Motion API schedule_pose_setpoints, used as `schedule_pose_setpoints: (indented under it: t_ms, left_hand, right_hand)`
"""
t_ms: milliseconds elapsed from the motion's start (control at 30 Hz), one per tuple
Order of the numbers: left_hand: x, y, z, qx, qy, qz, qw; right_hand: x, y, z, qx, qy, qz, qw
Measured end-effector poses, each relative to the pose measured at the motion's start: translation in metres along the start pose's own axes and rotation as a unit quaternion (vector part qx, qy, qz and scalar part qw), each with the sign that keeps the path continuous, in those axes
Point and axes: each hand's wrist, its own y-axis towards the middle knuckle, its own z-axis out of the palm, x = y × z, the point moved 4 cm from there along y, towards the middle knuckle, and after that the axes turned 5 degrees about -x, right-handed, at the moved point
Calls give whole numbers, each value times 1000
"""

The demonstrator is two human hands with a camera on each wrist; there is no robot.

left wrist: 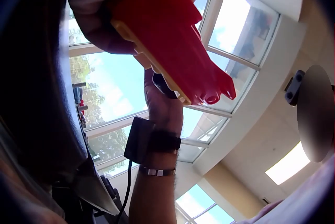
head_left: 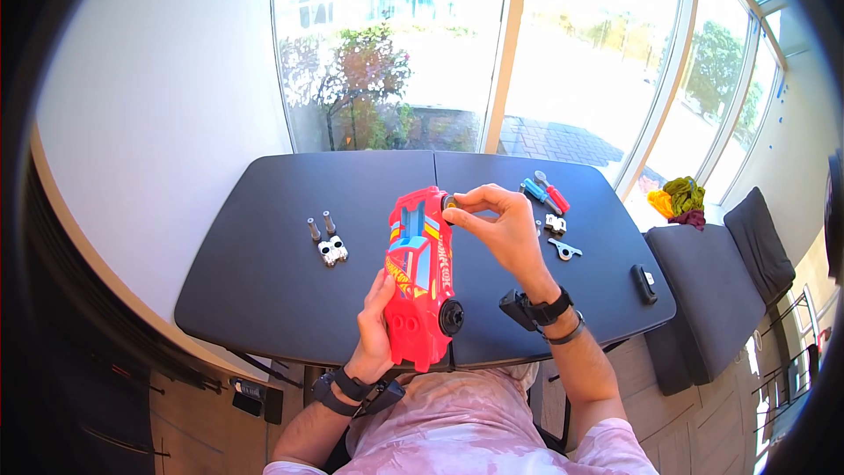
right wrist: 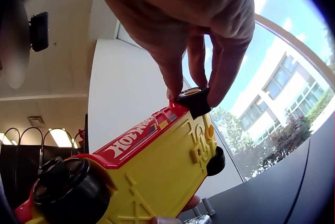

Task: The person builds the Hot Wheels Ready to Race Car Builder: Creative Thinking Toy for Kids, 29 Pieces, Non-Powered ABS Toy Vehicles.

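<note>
A red toy car [head_left: 413, 277] with a yellow underside [right wrist: 162, 171] is held up over the near part of the table. My left hand [head_left: 376, 321] grips it along one side; in the left wrist view that hand [left wrist: 104, 4] wraps the car's red body [left wrist: 172, 41]. At the car's far end, my right hand [head_left: 505, 224] pinches a small black wheel [right wrist: 194, 101] between thumb and fingers. A larger black wheel [head_left: 451, 317] sits on the same side at the near end. Another black wheel [right wrist: 216, 162] shows past the underside.
On the black table [head_left: 255, 237], left, are a silver-grey block [head_left: 333, 251] and two grey pegs [head_left: 314, 230]. To the right lie blue-handled [head_left: 538, 193] and red-handled tools [head_left: 556, 200], a small grey part [head_left: 555, 223], a flat grey piece [head_left: 564, 249] and a black device [head_left: 644, 284].
</note>
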Motion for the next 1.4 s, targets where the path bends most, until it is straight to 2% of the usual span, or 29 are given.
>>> schedule_pose_setpoints:
  t_ms: [167,267,367,467,567,700,800,833,900,1000,1100,1200,1300,1400]
  left_hand:
    - [2,0,1,4,-6,2,1000]
    - [4,1,-3,-8,-6,1,1000]
    - [8,1,-7,-29,-24,-8,999]
    - [4,-3,-2,-37,-44,-25,998]
    - [6,0,-7,-33,-65,-23,997]
    - [7,1,-10,-36,-59,-22,997]
    - [10,4,-9,-50,-51,-13,997]
    - [10,4,-9,-47,-50,-16,998]
    - [8,2,-7,-40,-48,-21,998]
    - [4,-1,-2,-32,-42,-24,998]
    - [6,0,-4,-35,-56,-25,998]
    - [8,2,-9,-32,-84,-33,995]
    - [5,2,-8,-29,-75,-35,996]
    - [7,3,-8,-26,-76,-30,996]
  right_hand:
    - [0,-3,3,2,27,24,999]
    - [8,-8,6,-30,30,-6,999]
    - [8,-14,4,-29,-19,1,999]
    - [-11,-8,-10,54,-60,101,992]
    - [-29,11,-28,-16,-193,8,981]
    - [-66,45,-65,-73,-298,-77,949]
    - [-87,55,-85,-31,-352,1,936]
    - [-93,57,-88,-21,-372,-30,927]
    - [-111,57,-90,0,-412,-88,907]
    - [-160,62,-88,48,-501,-150,851]
    - [-179,66,-81,93,-618,-186,758]
    - [-195,76,-71,231,-688,-31,687]
    - [-190,79,-66,219,-682,-53,696]
    - [-152,66,-61,67,-508,-157,844]
